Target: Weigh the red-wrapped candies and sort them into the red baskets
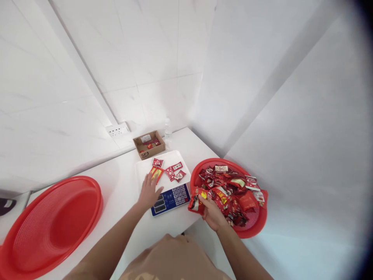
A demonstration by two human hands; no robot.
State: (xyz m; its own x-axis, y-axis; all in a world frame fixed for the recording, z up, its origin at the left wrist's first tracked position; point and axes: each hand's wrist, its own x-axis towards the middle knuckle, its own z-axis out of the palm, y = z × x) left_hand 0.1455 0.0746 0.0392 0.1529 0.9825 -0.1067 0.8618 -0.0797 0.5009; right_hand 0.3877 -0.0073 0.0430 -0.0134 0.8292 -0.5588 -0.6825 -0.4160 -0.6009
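Observation:
My left hand (149, 193) is over the near left part of a white-topped digital scale (142, 168), its fingers stretched out. Its fingertips reach a red and yellow snack packet (157, 172); I cannot tell whether they touch it. Several small red and white packets (175, 172) lie beside it on the scale plate. A red snack packet (196, 205) with a gold patch is pinched in my right hand (213, 214), at the left rim of a red plastic basket (255, 225). Inside that basket is a heap of mostly red packets (230, 190).
A second red basket (87, 210) stands on the left of the white table (116, 182), with no packets visible inside. Behind the scale are a small cardboard box (154, 151) holding a few red items and a clear bottle (168, 130). A wall socket (118, 130) is above the table.

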